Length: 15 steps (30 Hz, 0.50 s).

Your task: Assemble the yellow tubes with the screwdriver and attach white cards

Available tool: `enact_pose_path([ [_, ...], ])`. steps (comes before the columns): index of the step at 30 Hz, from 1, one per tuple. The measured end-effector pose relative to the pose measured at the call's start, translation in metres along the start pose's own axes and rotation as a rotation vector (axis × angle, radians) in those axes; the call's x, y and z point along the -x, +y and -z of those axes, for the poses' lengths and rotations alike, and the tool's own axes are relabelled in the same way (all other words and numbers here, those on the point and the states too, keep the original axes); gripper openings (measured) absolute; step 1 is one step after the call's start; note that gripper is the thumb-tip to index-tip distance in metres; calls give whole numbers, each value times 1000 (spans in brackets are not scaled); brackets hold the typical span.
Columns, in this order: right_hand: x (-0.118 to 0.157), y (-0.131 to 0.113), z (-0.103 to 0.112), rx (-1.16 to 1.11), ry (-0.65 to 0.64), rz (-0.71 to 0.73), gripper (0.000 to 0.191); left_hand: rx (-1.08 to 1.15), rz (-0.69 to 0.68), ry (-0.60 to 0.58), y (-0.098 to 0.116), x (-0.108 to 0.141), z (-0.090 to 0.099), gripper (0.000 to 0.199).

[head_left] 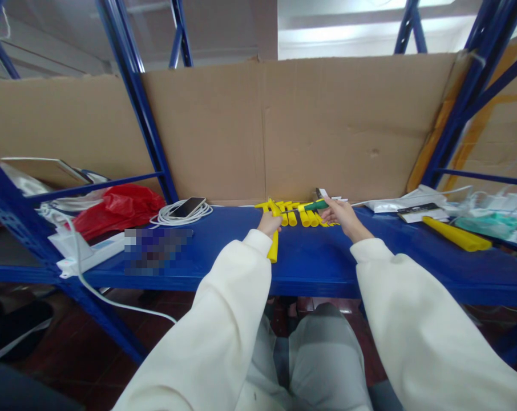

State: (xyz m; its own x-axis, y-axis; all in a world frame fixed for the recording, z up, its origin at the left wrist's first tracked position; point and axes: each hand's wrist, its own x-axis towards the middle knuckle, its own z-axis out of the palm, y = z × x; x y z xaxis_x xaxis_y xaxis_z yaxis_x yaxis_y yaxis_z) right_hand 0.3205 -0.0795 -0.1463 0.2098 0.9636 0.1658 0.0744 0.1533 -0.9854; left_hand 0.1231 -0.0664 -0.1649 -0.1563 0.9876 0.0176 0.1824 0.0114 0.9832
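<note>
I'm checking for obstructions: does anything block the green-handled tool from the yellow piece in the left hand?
Nothing visible does: the green-handled tool in the right hand points toward the yellow piece in the left hand. Contact is unclear.

We find the strongest light at the upper right of the frame, where the white ceiling (348, 35) nearly washes out; the upper left looks greyer. Soft, even light covers the cardboard (327, 120), while the floor (87, 348) at lower left sinks into shadow. Wide-angle distortion slants the blue posts (128, 74). We see the small yellow pieces (312, 218) softly, and pixelation masks a patch (156, 251) left of centre.
</note>
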Motion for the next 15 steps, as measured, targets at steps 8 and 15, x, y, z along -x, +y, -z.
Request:
enact_pose_path([
  [8, -3, 4, 0, 58, 17, 13, 41, 42, -20, 2, -2, -1, -1, 21],
  [15, -5, 5, 1, 66, 22, -2, 41, 46, -15, 4, -1, -1, -1, 22],
])
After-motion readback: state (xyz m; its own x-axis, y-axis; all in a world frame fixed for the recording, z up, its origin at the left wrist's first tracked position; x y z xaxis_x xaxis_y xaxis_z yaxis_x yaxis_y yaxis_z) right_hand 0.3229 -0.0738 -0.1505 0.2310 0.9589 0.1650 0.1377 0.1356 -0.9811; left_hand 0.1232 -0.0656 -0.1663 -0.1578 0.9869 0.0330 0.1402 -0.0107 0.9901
